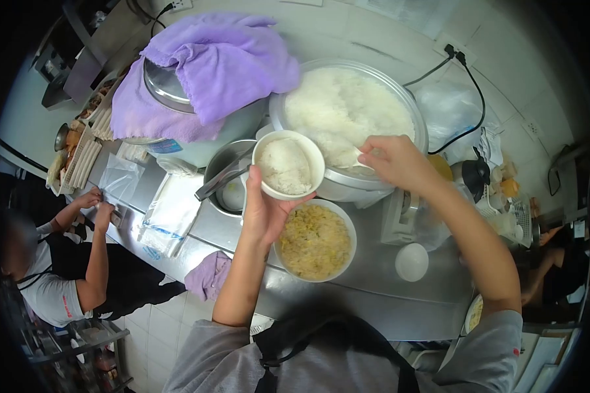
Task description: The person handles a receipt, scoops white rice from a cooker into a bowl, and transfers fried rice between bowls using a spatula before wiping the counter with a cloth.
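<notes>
My left hand (265, 206) is wrapped round a small white bowl (316, 152) of cooked rice (286, 162), held up above the counter. My right hand (388, 157) pinches the handle of a white rice paddle (359, 156); its blade lies in or behind the rice and is hard to make out. That hand is at the near rim of a large metal rice pot (421, 124), which is full of white rice (347, 98). Below the small bowl stands a larger white bowl holding yellowish food with green bits (313, 239).
A metal pot (233, 196) with tongs (223, 181) across it stands on the left. Behind it, a purple towel (233, 65) drapes a lidded container. An upturned-looking small white bowl (412, 262) sits right. A co-worker (78, 262) handles a plastic bag (120, 177) at far left.
</notes>
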Tool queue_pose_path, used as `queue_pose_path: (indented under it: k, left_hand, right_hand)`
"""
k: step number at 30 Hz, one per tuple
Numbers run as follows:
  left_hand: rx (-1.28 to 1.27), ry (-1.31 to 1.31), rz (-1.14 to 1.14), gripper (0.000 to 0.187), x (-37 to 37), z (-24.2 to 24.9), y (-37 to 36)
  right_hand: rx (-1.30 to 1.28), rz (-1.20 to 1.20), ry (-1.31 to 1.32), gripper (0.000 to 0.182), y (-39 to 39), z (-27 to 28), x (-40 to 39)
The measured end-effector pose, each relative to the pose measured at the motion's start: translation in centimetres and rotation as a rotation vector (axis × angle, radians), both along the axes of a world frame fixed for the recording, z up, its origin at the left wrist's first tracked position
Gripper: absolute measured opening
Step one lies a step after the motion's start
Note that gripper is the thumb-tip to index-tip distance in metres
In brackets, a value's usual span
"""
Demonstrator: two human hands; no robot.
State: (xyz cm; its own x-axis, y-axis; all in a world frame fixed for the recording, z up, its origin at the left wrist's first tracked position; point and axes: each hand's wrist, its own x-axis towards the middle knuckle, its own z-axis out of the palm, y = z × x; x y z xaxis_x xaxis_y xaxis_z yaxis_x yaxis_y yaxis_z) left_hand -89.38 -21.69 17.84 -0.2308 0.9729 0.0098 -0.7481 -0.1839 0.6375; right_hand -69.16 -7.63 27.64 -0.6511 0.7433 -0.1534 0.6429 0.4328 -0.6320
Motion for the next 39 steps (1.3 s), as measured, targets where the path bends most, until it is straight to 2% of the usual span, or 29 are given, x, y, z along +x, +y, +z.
queue_pose_path:
  k: [3,6,9,12,15,17,19,21,24,28,31,34,37,39]
  left_hand:
    - [-0.021,0.045,0.033,0.08,0.1,0.1,-0.2]
    - [-0.041,0.137,0.107,0.079,0.4,1.2,-0.9]
    - [-0.02,0.207,0.145,0.075,0.5,3.1,-0.8]
    - [-0.021,0.289,0.132,0.072,1.4,5.4,2.7]
    - [-0.04,0.295,0.061,0.069,2.7,6.9,7.5]
    - [-0.054,0.289,0.033,0.068,4.0,7.0,10.4]
    - [-0.036,0.229,0.007,0.068,5.0,7.6,12.4]
    - [0.0,0.225,-0.008,0.067,5.8,7.8,13.6]
    - [0.039,0.252,-0.023,0.066,6.3,8.4,14.0]
    - [0.074,0.234,-0.082,0.067,5.6,7.8,14.5]
    - [0.1,0.134,-0.16,0.075,4.3,7.8,14.0]
    - [0.089,0.126,-0.167,0.075,3.5,7.9,13.4]
    - [0.113,0.163,-0.21,0.072,3.0,8.1,12.6]
    - [0.108,0.184,-0.226,0.07,3.1,8.3,12.4]
  right_hand:
    - [-0.53,-0.191,0.008,0.024,2.4,0.5,0.4]
    - [-0.692,-0.297,0.168,0.027,3.2,0.3,1.7]
    - [-0.71,-0.358,0.248,0.027,3.6,1.9,3.1]
    - [-0.527,-0.371,0.305,0.024,3.4,3.1,3.8]
    - [-0.225,-0.374,0.348,0.028,2.6,4.3,3.7]
    - [0.319,-0.271,0.209,0.031,1.2,3.4,3.3]
    - [0.585,-0.273,0.018,0.04,-1.4,2.6,2.1]
    - [0.704,-0.231,0.054,0.053,-2.0,0.3,2.0]
    - [0.644,-0.229,-0.081,0.061,-3.8,0.8,1.8]
    - [0.802,-0.098,-0.123,0.059,-3.3,1.1,2.5]
    - [0.728,-0.126,-0.014,0.053,-2.5,3.4,4.5]
    - [0.802,-0.197,0.389,0.044,-0.2,3.6,6.4]
    - [0.752,-0.166,0.461,0.039,0.8,4.3,7.0]
    - [0.744,-0.044,0.346,0.04,0.0,5.4,6.9]
